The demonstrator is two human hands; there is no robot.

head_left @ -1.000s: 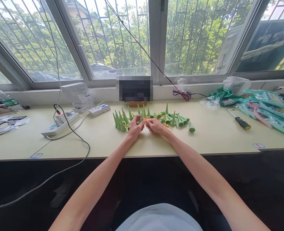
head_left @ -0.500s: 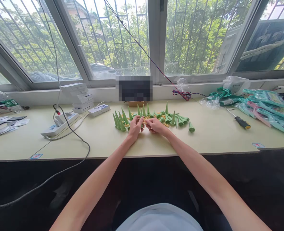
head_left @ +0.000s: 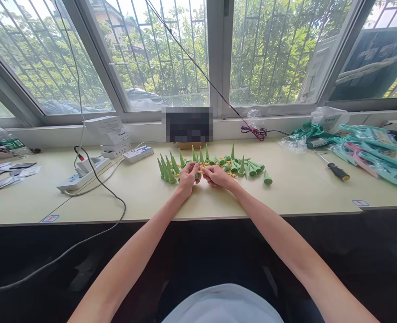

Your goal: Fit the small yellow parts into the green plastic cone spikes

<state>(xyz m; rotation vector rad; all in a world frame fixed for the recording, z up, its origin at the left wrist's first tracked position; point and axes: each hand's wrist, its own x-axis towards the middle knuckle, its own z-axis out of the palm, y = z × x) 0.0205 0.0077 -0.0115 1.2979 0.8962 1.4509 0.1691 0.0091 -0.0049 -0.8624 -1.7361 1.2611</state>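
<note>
At mid-surface, just in front of the window sill: left hand (head_left: pixel 187 176) has its fingers closed round a green cone (head_left: pixel 196 159), tip up. Right hand (head_left: pixel 217 175) meets it at the base, fingers pinched shut. What they pinch is too small to tell, possibly one of the yellow bits (head_left: pixel 203 166) scattered right behind the hands.

Cone: pale green plastic, slim, pointed, wider round base. Looks light and rigid.

Progress, my read: roughly half. The upright cones (head_left: pixel 166 169) stand in a tight cluster just left of the hands and a few more stand behind, so those look finished. The lying cones (head_left: pixel 254 168) sit in a loose heap to the right, with a stray cone (head_left: pixel 267 178) a bit apart. Those look pending.

Further out:
- screwdriver (head_left: pixel 337 171) on the right, well apart from the hands
- teal packets (head_left: pixel 375 152) at the far right
- power strip (head_left: pixel 81 176) and black cable (head_left: pixel 113 194) on the left
- white boxes (head_left: pixel 109 132) stacked by the sill

The surface (head_left: pixel 302 195) is pale yellow.
</note>
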